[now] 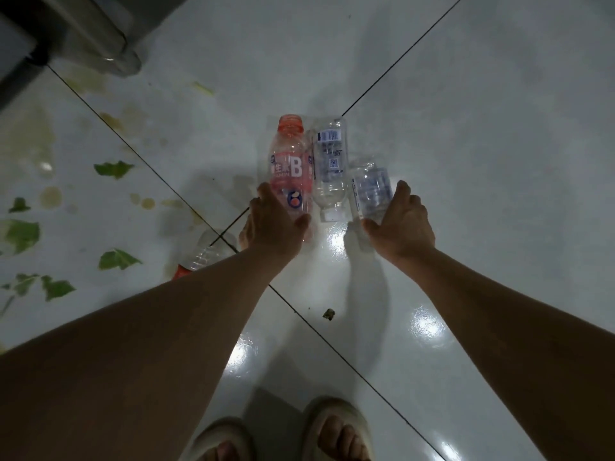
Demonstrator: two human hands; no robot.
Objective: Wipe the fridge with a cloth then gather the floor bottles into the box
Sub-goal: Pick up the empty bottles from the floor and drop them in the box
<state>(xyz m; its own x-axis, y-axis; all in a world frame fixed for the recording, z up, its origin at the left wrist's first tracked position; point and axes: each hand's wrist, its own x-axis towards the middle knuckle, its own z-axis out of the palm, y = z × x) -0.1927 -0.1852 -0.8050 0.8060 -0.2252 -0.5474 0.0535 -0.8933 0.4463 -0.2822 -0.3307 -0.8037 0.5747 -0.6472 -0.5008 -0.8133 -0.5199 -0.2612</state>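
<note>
Three bottles: lie side by side on the floor [466, 161] ahead of both hands, touching or nearly so
Pink bottle [290, 168]: leftmost, on its side, open neck pointing away, no cap, looks empty
Clear bottle [327, 164]: middle, on its side, white cap toward the person, barcode label up
Small clear bottle [371, 191]: rightmost, crumpled-looking, nearest the right hand
Fourth bottle [208, 252]: clear with red cap, partly hidden under the left forearm, apart from the row
Handling: judged empty thin plastic, so light, squashy, slick; they roll on glossy tile; hold round mid-body, not the neck
Left hand [274, 222]: fingers spread, thumb out, curved against the near left side of the pink bottle; seems to touch, not closed round it
Right hand [401, 221]: spread, thumb and fingers flanking the small clear bottle's near end; contact likely, no firm grip seen
Likely step: squeezing the row together from both sides to scoop it up
Box: not in view
Fridge: maybe the grey unit [76, 31] top left, cannot confirm
Other: green leaf scraps [113, 168] and yellowish stains [50, 196] on tile left; sandalled feet [336, 427] below
</note>
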